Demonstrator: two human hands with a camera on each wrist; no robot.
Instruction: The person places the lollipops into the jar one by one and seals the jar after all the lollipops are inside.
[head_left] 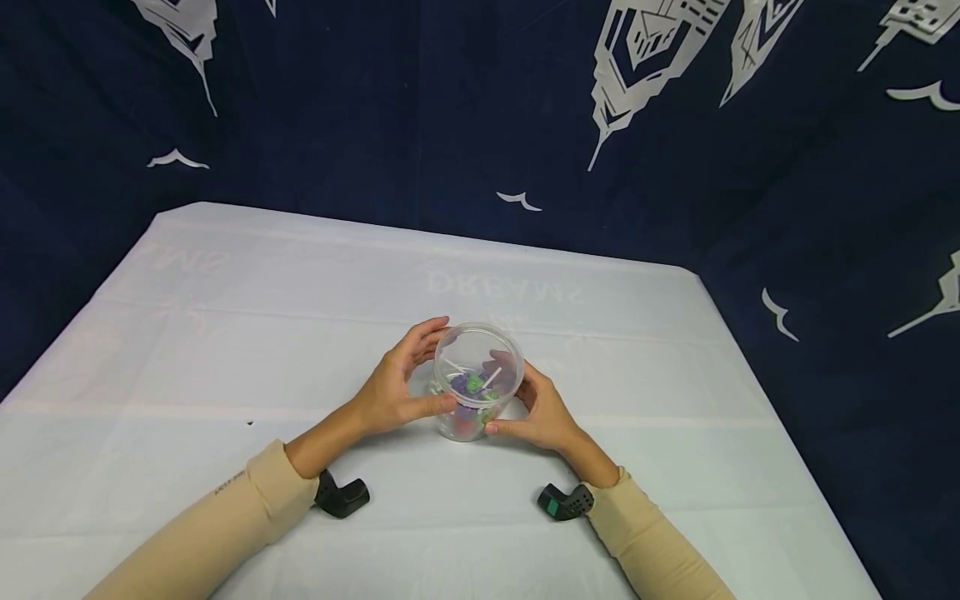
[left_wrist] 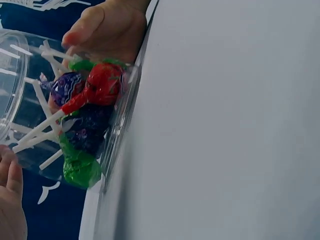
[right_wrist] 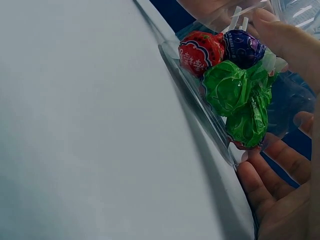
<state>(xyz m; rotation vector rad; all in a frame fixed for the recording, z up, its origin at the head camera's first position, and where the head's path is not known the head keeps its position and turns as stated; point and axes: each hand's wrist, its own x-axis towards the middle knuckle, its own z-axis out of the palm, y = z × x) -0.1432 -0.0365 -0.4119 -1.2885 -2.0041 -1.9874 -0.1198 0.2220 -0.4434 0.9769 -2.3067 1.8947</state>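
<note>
A clear plastic jar (head_left: 478,350) stands upright on the table, with several wrapped lollipops inside. Red (left_wrist: 105,84), purple (right_wrist: 244,48) and green (right_wrist: 226,89) wrappers show through its wall, along with white sticks. My left hand (head_left: 401,383) grips the jar's left side near the rim, thumb in front and fingers behind. Around the lower right side, my right hand (head_left: 543,412) holds the jar, its thumb at the front near the base. Whether a clear lid covers the mouth I cannot tell.
A white cloth covers the table (head_left: 300,350), with faint lettering towards the back. Dark blue fabric (head_left: 337,108) with white building and bird prints hangs behind it. A small dark speck (head_left: 250,423) lies to the left. Black devices (head_left: 342,497) sit at both wrists.
</note>
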